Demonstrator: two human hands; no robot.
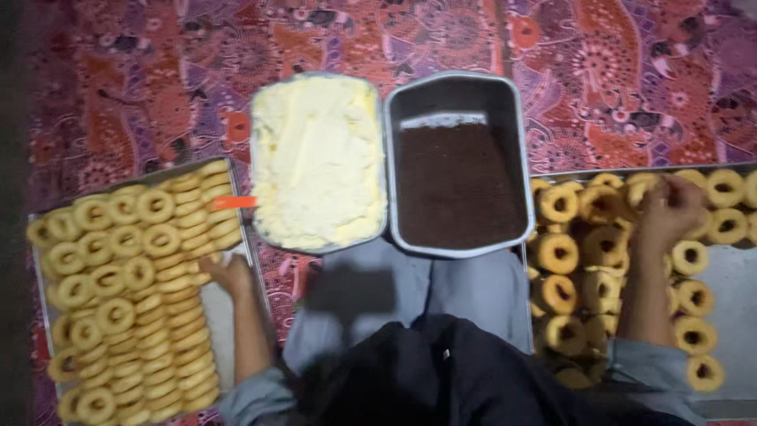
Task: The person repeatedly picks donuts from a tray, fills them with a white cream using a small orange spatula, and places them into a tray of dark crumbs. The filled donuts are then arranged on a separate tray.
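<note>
My left hand rests at the right edge of a metal tray packed with rows of pale ring doughnuts, fingers touching the stacked rings. My right hand reaches into another tray on the right, closed over one of the darker fried ring doughnuts piled there. Straight ahead sit two deep metal pans: one filled with pale yellow cream, one with dark chocolate sprinkles.
An orange handle pokes out at the cream pan's left edge. Everything sits on a red and purple patterned cloth. My lap in grey and black clothing fills the near middle.
</note>
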